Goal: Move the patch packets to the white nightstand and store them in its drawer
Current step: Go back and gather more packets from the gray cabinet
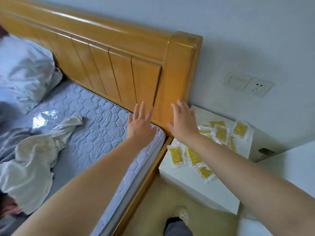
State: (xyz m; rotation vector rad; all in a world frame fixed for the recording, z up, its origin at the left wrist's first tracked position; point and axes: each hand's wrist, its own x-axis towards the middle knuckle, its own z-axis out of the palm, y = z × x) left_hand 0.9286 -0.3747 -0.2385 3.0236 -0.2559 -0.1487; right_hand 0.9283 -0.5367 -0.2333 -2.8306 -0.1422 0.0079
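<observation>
Where the bed fills the left of the frame, a pale pillow [25,68] lies at upper left, and a crumpled white cloth [34,150] sits below it on the grey quilted mattress [95,116]. At centre, the left hand [140,124] is spread flat with straight fingers over the mattress corner, holding nothing, in front of the wooden headboard [119,68]. Just right of it, the right hand [183,123] is likewise spread and empty, over the back edge of the white nightstand [187,183]. The patch packets [221,133] lie scattered on the nightstand top at centre right: yellow printed rectangles sealed in clear, white-edged wrappers. They share no heading. The nearest ones run their long axes roughly up the frame, one at the back lies crosswise, and others slant. A wall socket [257,86] sits at upper right.
</observation>
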